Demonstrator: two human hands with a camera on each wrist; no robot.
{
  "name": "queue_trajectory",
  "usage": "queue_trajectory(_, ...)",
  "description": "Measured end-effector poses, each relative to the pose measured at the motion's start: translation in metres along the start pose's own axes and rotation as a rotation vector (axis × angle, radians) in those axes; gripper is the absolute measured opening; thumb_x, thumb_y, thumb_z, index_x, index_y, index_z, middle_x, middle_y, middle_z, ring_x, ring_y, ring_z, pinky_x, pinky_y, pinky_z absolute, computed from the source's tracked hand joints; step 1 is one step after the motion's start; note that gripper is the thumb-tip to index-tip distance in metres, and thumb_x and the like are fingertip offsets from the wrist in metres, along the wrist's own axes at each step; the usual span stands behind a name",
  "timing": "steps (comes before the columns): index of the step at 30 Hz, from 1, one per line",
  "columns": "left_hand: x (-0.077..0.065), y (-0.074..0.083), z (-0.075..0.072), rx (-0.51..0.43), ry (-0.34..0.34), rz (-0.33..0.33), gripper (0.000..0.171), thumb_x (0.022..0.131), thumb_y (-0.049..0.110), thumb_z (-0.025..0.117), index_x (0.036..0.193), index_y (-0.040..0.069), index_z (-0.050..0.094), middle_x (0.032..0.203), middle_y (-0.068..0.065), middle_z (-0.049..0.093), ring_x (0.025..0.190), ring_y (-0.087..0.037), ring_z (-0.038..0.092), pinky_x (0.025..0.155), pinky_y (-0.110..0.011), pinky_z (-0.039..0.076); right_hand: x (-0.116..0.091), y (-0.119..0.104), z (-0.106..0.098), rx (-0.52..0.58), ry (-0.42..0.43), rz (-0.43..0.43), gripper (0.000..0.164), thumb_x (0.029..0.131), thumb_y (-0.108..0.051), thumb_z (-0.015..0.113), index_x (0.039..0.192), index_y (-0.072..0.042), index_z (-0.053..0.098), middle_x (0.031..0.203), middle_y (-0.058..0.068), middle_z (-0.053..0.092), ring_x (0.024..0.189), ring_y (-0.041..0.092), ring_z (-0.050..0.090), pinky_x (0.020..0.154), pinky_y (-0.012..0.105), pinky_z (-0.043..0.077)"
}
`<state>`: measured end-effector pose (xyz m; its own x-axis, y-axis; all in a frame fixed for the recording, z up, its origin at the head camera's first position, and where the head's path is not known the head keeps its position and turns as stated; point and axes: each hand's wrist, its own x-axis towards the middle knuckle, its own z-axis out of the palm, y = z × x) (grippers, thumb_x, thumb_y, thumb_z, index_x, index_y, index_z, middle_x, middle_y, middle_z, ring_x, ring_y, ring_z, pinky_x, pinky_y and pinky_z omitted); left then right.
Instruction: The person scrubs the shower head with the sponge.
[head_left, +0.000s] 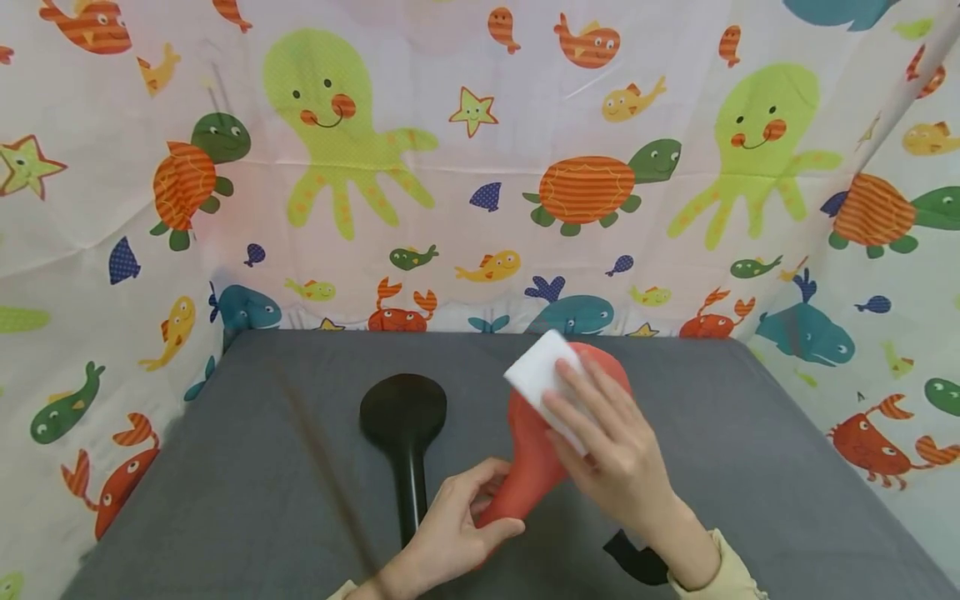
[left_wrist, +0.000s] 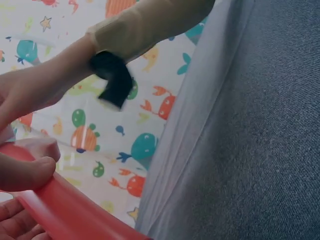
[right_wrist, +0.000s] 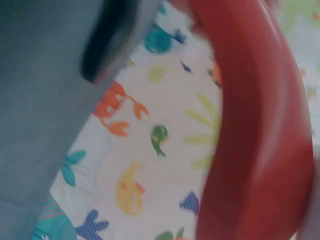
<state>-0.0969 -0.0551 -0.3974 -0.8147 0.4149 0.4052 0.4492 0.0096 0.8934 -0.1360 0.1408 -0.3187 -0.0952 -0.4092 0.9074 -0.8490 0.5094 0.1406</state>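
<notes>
A white cloth (head_left: 442, 50) printed with sea animals fills the left edge, the upper half and the right edge of the head view, and a grey desk (head_left: 247, 467) fills the lower part. Left of centre, a thin blurred brown streak (head_left: 322, 450) slants down towards the bottom edge; I cannot tell what it is. Just right of it, a black scoop (head_left: 403, 412) lies on the desk, its round head towards the back and its handle running down to my left forearm.

At lower centre my left hand (head_left: 457, 525) grips the handle of a red scoop (head_left: 532, 467), thumb on the near side and fingers curled round it. The red scoop tilts up and to the right, with its round head right of centre. Over that head is a white block (head_left: 540, 367), held in my right hand (head_left: 622, 450), with the fingers spread across its upper face. The block looks to be against the red surface. At lower right, a black strip (head_left: 637, 562) hangs by the cuff of my pale yellow sleeve (head_left: 716, 575).
</notes>
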Motion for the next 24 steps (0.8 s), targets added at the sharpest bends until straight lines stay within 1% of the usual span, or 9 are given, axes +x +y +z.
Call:
queue_trajectory(5, -0.003, -0.002, 0.001, 0.013, 0.007, 0.068, 0.037, 0.081, 0.012, 0.073, 0.114, 0.009, 0.056, 0.098, -0.007, 0.063, 0.086, -0.014, 0.060, 0.071, -0.028, 0.054, 0.001, 0.020, -0.013, 0.034, 0.071, 0.334, 0.042, 0.093, -0.028, 0.055, 0.116, 0.006, 0.059, 0.130, 0.023, 0.050, 0.122, 0.040, 0.043, 0.097, 0.021, 0.036)
queue_trajectory(7, -0.004, -0.003, 0.001, 0.030, 0.018, 0.073, 0.038, 0.080, 0.011, 0.073, 0.114, 0.011, 0.055, 0.098, -0.005, 0.063, 0.085, -0.014, 0.059, 0.071, -0.028, 0.054, -0.001, 0.022, -0.015, 0.053, 0.083, 0.412, 0.043, 0.093, -0.027, 0.055, 0.120, 0.007, 0.056, 0.132, 0.022, 0.048, 0.123, 0.038, 0.043, 0.094, 0.017, 0.037)
queue_trajectory(8, -0.005, -0.003, 0.000, 0.039, 0.020, 0.074, 0.038, 0.080, 0.012, 0.073, 0.114, 0.011, 0.055, 0.098, -0.005, 0.063, 0.085, -0.014, 0.059, 0.070, -0.028, 0.054, -0.002, 0.021, -0.014, 0.054, 0.097, 0.416, 0.042, 0.093, -0.026, 0.054, 0.120, 0.008, 0.056, 0.132, 0.023, 0.048, 0.123, 0.038, 0.043, 0.094, 0.017, 0.037)
queue_trajectory(10, -0.006, -0.003, 0.000, 0.052, 0.020, 0.065, 0.037, 0.081, 0.013, 0.073, 0.114, 0.012, 0.055, 0.098, -0.003, 0.063, 0.085, -0.013, 0.059, 0.070, -0.027, 0.053, -0.006, 0.016, -0.009, 0.064, 0.124, 0.366, 0.039, 0.093, -0.023, 0.055, 0.117, 0.008, 0.057, 0.129, 0.026, 0.049, 0.121, 0.041, 0.044, 0.096, 0.021, 0.038)
queue_trajectory(13, -0.005, -0.004, -0.001, 0.066, 0.029, 0.041, 0.036, 0.081, 0.015, 0.073, 0.114, 0.013, 0.056, 0.097, -0.002, 0.063, 0.085, -0.012, 0.060, 0.068, -0.026, 0.053, -0.013, 0.003, 0.003, 0.049, 0.126, 0.177, 0.036, 0.094, -0.024, 0.054, 0.110, 0.007, 0.061, 0.122, 0.029, 0.053, 0.118, 0.047, 0.043, 0.103, 0.033, 0.035)
queue_trajectory(15, -0.004, -0.004, -0.002, 0.059, 0.039, 0.008, 0.037, 0.081, 0.014, 0.072, 0.114, 0.013, 0.057, 0.097, -0.002, 0.064, 0.085, -0.012, 0.061, 0.069, -0.026, 0.053, -0.018, -0.007, 0.011, 0.052, 0.070, 0.031, 0.030, 0.094, -0.020, 0.054, 0.108, 0.004, 0.063, 0.119, 0.028, 0.055, 0.116, 0.048, 0.045, 0.104, 0.039, 0.033)
queue_trajectory(18, -0.004, -0.005, -0.003, 0.056, 0.056, -0.044, 0.036, 0.080, 0.011, 0.073, 0.113, 0.010, 0.057, 0.099, -0.003, 0.064, 0.087, -0.012, 0.062, 0.070, -0.024, 0.053, -0.026, -0.020, 0.021, 0.052, -0.076, -0.148, 0.027, 0.094, -0.017, 0.049, 0.110, 0.000, 0.064, 0.118, 0.025, 0.057, 0.115, 0.044, 0.048, 0.105, 0.043, 0.030)
queue_trajectory(21, -0.004, -0.007, -0.002, 0.069, 0.060, -0.060, 0.036, 0.079, 0.008, 0.073, 0.112, 0.006, 0.057, 0.100, -0.005, 0.064, 0.087, -0.013, 0.063, 0.071, -0.022, 0.052, -0.029, -0.025, 0.026, 0.064, -0.197, -0.208, 0.029, 0.096, -0.018, 0.046, 0.112, -0.003, 0.064, 0.122, 0.021, 0.056, 0.117, 0.041, 0.048, 0.107, 0.043, 0.028)
queue_trajectory(24, -0.004, -0.010, 0.000, 0.074, 0.057, -0.053, 0.038, 0.078, 0.005, 0.073, 0.112, 0.007, 0.058, 0.099, -0.004, 0.065, 0.086, -0.013, 0.063, 0.070, -0.023, 0.053, -0.023, -0.020, 0.026, 0.068, -0.205, -0.189, 0.030, 0.096, -0.020, 0.047, 0.113, -0.003, 0.064, 0.124, 0.020, 0.055, 0.118, 0.040, 0.047, 0.106, 0.044, 0.029)
